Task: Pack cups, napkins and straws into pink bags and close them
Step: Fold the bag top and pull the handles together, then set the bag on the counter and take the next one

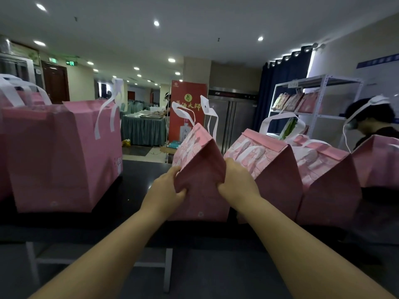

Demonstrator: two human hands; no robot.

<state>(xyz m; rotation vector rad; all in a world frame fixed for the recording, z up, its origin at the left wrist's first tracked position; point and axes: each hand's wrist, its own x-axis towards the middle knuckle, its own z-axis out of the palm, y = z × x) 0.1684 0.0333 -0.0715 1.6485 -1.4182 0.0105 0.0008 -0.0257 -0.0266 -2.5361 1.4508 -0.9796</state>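
A pink bag (199,169) with white handles stands on the dark table (133,186) right in front of me, its top pinched into a peak. My left hand (167,193) grips the bag's left side fold. My right hand (236,180) grips its right side fold. The bag's contents are hidden. No cups, napkins or straws are in sight.
A large pink bag (62,156) stands at the left. Two closed pink bags (276,169) (328,182) line up to the right, with another (377,160) at the far right. A person (371,121) sits behind them. A white shelf rack (313,100) stands at the back.
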